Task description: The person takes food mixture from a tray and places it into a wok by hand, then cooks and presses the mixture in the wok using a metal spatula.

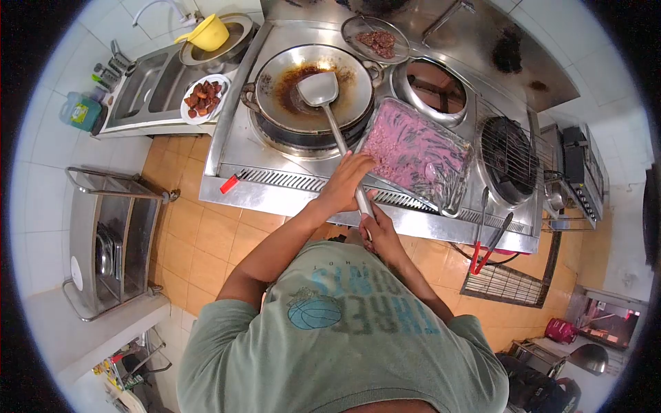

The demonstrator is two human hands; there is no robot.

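A long-handled wok spatula [319,89] rests its broad metal blade in the wok [272,113], over brown, oily residue. My left hand [346,180] is closed around the middle of the handle. Lower down, close to my body, my right hand [381,234] grips the handle's end. The two-eared wok sits on a burner of the steel stove. Right beside it, near my left fingers, lies a rectangular tray [420,155] of pinkish-purple chopped food.
A strainer [375,40] with reddish-brown bits and a metal pot [430,89] stand behind the tray. Red-handled tongs [487,241] hang at the stove's front edge. At left are a plate of brown chunks [204,98], a yellow dipper [208,33] and a sink [138,93].
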